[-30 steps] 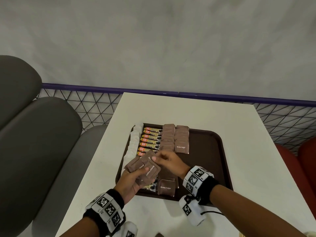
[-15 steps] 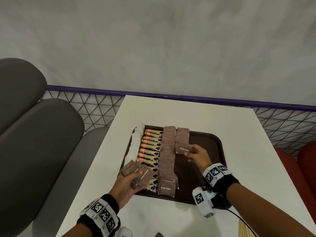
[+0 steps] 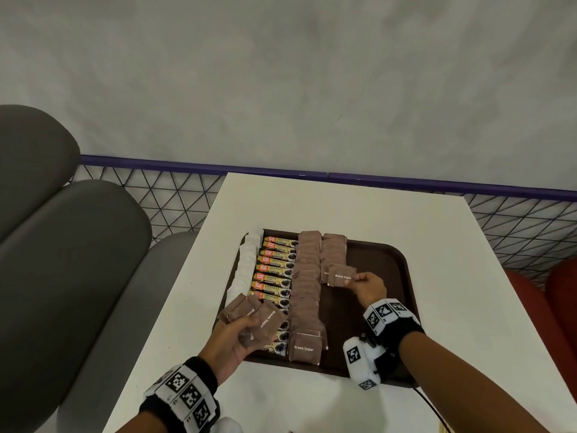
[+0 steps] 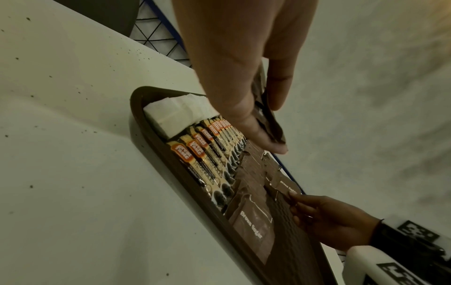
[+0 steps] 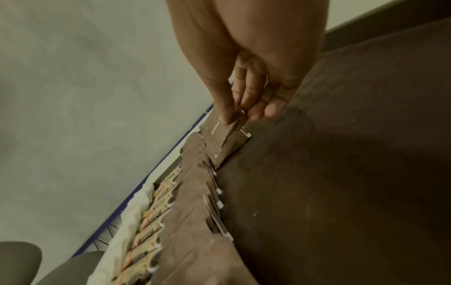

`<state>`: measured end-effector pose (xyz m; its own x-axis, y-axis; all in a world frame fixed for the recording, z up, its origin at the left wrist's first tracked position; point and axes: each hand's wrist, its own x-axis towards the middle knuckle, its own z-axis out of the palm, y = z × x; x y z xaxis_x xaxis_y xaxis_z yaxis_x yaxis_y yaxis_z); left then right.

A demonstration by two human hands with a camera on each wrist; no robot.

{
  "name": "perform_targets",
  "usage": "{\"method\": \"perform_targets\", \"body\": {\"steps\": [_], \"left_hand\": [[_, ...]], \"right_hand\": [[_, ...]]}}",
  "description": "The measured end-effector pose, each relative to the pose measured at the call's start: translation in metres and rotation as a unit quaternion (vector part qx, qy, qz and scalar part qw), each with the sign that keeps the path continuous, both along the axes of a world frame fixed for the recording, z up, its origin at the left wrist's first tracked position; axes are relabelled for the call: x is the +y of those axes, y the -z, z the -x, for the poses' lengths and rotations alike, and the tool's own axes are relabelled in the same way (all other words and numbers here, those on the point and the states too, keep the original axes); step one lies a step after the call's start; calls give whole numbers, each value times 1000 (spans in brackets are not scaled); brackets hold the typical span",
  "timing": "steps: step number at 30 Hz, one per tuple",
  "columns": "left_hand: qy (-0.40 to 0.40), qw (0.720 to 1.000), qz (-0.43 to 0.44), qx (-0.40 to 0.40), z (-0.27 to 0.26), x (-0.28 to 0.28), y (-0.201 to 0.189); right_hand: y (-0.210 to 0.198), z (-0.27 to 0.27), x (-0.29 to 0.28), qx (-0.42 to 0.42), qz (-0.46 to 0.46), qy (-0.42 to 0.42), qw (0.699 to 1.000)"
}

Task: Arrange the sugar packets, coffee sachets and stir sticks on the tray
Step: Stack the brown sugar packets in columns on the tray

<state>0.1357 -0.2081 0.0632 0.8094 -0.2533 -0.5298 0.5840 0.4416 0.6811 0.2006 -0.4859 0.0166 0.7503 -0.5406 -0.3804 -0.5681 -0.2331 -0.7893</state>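
A dark brown tray lies on the white table. On it run a row of white packets, a row of coffee sachets and two rows of brown sugar packets. My left hand grips a fan of several brown sugar packets over the tray's near left corner. My right hand pinches one brown sugar packet at the near end of the shorter right row; in the right wrist view that packet sits between thumb and fingers. No stir sticks are visible.
Grey padded seats stand to the left of the table and red seats to the right. A wire mesh fence with a purple rail runs behind the table. The right half of the tray is bare.
My right hand left the left hand's bundle carrying one sugar packet and moved right and away to the end of the shorter sugar row. The left hand stayed near the tray's corner.
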Motion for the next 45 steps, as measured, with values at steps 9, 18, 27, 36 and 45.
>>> {"method": "perform_targets", "body": {"steps": [9, 18, 27, 36, 45], "left_hand": [[-4, 1000, 0, 14, -2, 3, 3], [0, 1000, -6, 5, -7, 5, 3], [-3, 1000, 0, 11, -8, 4, 3], [2, 998, -40, -49, -5, -6, -4], [26, 994, -47, -95, -2, -14, -5]], "right_hand": [[12, -2, 18, 70, 112, -62, 989], [7, -11, 18, 75, 224, -115, 965], [6, 0, 25, -17, 242, -62, 968], [-20, 25, 50, -171, 148, -202, 953], [-38, 51, 87, -124, -162, -374, 905]]}}
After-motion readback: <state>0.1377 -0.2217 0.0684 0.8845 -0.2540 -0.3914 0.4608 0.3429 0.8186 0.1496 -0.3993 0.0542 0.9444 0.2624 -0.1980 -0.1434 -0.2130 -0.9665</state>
